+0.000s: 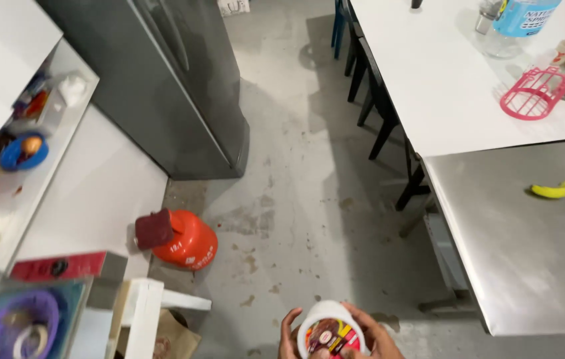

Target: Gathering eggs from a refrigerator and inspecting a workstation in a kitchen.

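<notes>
At the bottom edge of the head view both my hands wrap a white round tub [329, 329] with a red and yellow label. My left hand [289, 338] cups its left side, and my right hand [379, 336] covers its right side. The tub is held above the stained concrete floor [295, 199]. Only the fingers and part of each hand show; the wrists are cut off by the frame.
An orange gas cylinder [186, 239] stands on the floor by a grey fridge [176, 86]. Right of me are a steel table [528, 259] with a yellow banana [552, 191], and a white table [448, 73] bearing a pink wire basket [535, 93] and bottles. Shelves with clutter line the left.
</notes>
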